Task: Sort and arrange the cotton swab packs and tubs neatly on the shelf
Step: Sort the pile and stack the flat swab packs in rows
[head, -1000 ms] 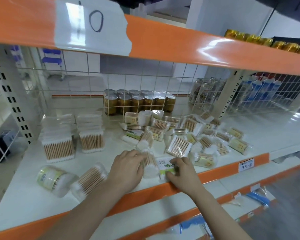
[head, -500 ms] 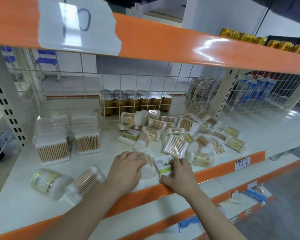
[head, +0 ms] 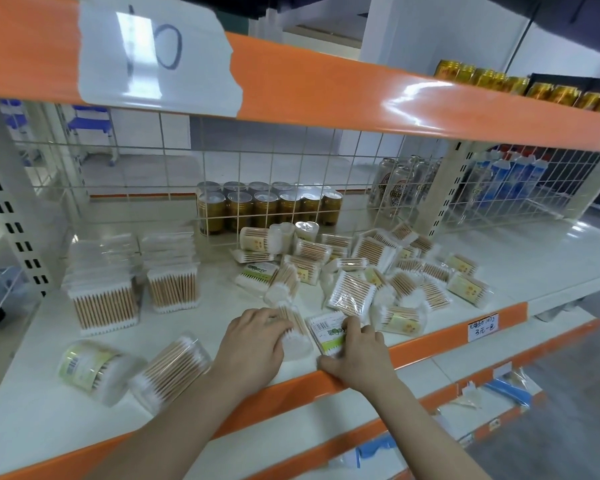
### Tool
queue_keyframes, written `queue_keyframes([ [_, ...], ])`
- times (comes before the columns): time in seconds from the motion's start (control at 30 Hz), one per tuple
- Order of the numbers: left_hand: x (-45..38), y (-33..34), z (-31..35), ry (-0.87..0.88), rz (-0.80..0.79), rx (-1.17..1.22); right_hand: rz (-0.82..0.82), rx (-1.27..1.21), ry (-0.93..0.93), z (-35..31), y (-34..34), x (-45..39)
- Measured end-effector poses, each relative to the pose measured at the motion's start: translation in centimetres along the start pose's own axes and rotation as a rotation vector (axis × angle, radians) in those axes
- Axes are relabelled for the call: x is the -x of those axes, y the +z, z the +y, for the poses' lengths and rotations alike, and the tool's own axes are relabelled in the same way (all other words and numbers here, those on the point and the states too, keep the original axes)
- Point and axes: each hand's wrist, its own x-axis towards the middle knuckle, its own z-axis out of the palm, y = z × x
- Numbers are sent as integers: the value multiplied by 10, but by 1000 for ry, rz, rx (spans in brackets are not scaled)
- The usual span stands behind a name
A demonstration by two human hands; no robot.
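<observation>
At the shelf's [head: 413, 344] front edge, about 6 o'clock of the loose pile [head: 378, 271]: picking stock to sort.
Left hand [head: 253, 344] curls round a round swab tub [head: 293, 332]; right hand [head: 357, 355] pinches a flat green-labelled pack [head: 326, 332]. Next, likely: lift both clear, carry them toward the stacks [head: 132, 275] at 9 o'clock.

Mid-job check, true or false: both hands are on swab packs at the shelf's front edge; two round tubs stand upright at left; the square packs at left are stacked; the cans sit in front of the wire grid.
1. Left hand and right hand are each on a pack at the front edge. True.
2. Two round tubs stand upright. False: they lie on their sides.
3. Square packs are stacked. True.
4. Cans sit before the wire grid. False: behind it.
</observation>
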Motion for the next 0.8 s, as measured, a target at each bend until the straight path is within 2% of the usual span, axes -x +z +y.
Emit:
queue_keyframes([
  [0.43,4,-9,-6,-34,25,-24,40,73,-32,-1,-20,-3],
  [0.6,2,-10,-6,-44,57,-6,115,-9,-142,0,-31,-3],
  [0.8,1,-17,-6,-99,111,4,117,-79,-351,-13,-38,-3],
])
